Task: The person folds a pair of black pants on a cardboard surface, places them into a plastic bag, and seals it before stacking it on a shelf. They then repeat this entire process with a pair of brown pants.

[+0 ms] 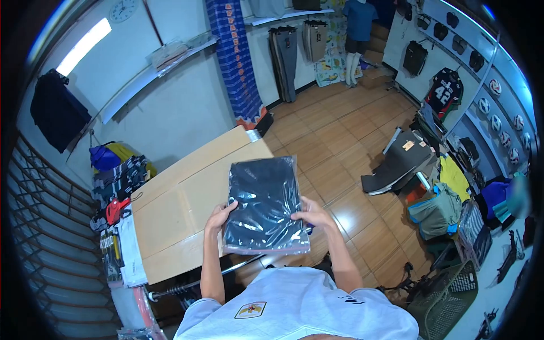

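Note:
A dark folded garment in a clear plastic bag (265, 204) is held up in front of the white shirt, near the right end of the cardboard-covered table (181, 209). My left hand (220, 215) grips the bag's left edge, thumb on top. On the opposite edge, my right hand (313, 214) holds it with the thumb over the plastic. The fingers under the bag are hidden. A pinkish strip runs along the bag's lower edge, and light glints off the plastic.
Folded clothes (122, 178) and packets line the table's left side. A green plastic basket (445, 297) stands at lower right, below bags and a grey bag (436, 209). Dark trousers (402, 161) lie over something at right. A mannequin (358, 34) stands at the back.

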Available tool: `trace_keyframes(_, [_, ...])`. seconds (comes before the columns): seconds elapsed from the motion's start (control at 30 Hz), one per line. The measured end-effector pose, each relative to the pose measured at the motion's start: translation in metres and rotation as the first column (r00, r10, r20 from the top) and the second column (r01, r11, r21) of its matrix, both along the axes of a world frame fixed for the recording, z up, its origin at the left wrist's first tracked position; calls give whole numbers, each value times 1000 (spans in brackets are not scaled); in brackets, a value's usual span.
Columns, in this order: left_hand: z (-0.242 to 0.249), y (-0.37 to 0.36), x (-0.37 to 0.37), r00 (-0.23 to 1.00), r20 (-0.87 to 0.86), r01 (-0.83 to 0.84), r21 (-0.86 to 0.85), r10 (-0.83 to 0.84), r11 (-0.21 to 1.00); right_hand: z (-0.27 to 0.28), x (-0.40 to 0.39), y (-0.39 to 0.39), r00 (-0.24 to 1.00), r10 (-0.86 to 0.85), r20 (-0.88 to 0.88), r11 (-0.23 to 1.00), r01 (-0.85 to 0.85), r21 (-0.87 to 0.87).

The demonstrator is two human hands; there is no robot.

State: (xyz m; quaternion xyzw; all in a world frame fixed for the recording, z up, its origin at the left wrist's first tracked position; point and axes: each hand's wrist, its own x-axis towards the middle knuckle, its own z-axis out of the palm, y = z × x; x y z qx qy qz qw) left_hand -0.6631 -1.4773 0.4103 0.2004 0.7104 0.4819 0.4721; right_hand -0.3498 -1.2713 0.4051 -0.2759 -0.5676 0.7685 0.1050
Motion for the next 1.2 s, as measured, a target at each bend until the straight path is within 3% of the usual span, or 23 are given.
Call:
trace_keyframes(0.1, [-3, 47, 49, 999, 35, 8, 131, -13, 991, 22, 58, 22, 998, -16, 60, 1000, 17, -12])
trace_keyframes(0.33, [12, 178, 200, 983, -153, 147, 298, -105, 943, 18, 195, 115, 970, -144, 197, 989, 145, 8])
trace_keyframes(0.4, [18, 213, 231, 962, -207, 227, 252, -176, 941, 17, 227, 142, 958, -181, 223, 977, 201, -70])
trace_keyframes(0.6, [0, 302, 280, 955, -201, 275, 336, -217, 901, -4, 273, 215, 874, -429, 231, 901, 431, 41])
trace_keyframes(0.67, [-2, 329, 285, 963, -172, 259, 379, -208, 888, -7, 274, 239, 861, -474, 184, 880, 467, 83])
trace_keyframes(0.9, [5, 421, 254, 972, -105, 231, 307, -208, 923, -8, 234, 334, 845, -516, 141, 853, 522, -7])
trace_keyframes(1.13, [-18, 550, 177, 991, -39, 137, 368, -132, 920, 0, 150, 479, 856, -489, 168, 869, 495, 9])
trace_keyframes(1.17, [-21, 568, 160, 987, -109, 148, 391, -115, 908, -4, 135, 503, 866, -475, 155, 878, 477, 29])
trace_keyframes(1.2, [-5, 583, 146, 992, -67, 123, 371, -105, 921, 2, 116, 521, 871, -464, 161, 884, 466, 26])
